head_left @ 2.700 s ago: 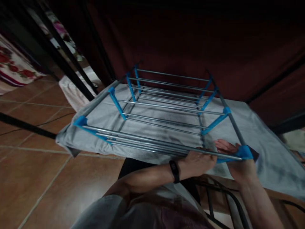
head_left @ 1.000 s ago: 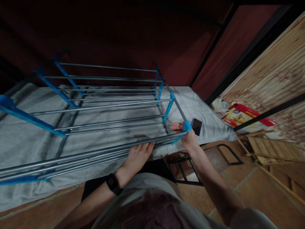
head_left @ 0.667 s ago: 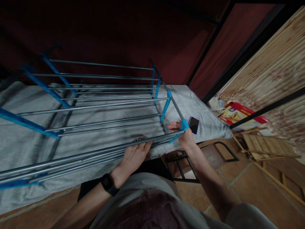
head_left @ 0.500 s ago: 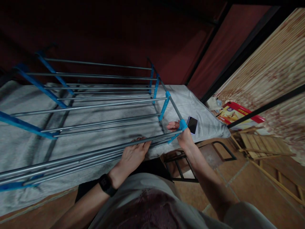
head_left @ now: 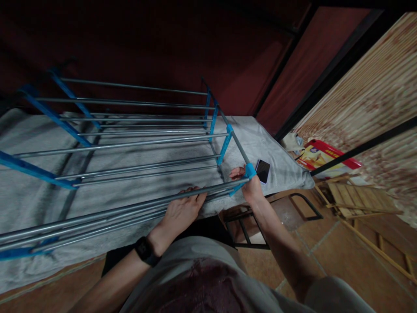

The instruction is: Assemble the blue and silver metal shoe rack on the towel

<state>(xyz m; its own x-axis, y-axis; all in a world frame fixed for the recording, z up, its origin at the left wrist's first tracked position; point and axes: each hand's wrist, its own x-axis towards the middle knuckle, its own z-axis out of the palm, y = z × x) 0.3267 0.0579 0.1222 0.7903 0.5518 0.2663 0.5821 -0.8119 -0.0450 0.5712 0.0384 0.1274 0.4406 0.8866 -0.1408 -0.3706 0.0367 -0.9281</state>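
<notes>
A rack of grey metal tubes with blue plastic end pieces (head_left: 223, 149) lies on its side on a grey cloth. My left hand (head_left: 185, 208) rests at the near tubes (head_left: 130, 208), its fingers curled over them and the fingertips partly behind the upper tube. At the near right corner, my right hand (head_left: 252, 188) is wrapped around the blue joint (head_left: 249, 171); its fingertips show on the inner side, and the joint hides part of the palm. Side tubes (head_left: 239, 145) run from this joint towards the back.
A phone (head_left: 262, 171) lies on the cloth (head_left: 270, 143) just right of the rack. A folded wooden chair (head_left: 363, 200) and a red and yellow box (head_left: 329, 156) stand at the right. A dark metal-framed stool (head_left: 286, 213) is beside my right forearm.
Almost nothing differs. Both hands keep their places on the rack, with only a very slight shift of the right fingertips.
</notes>
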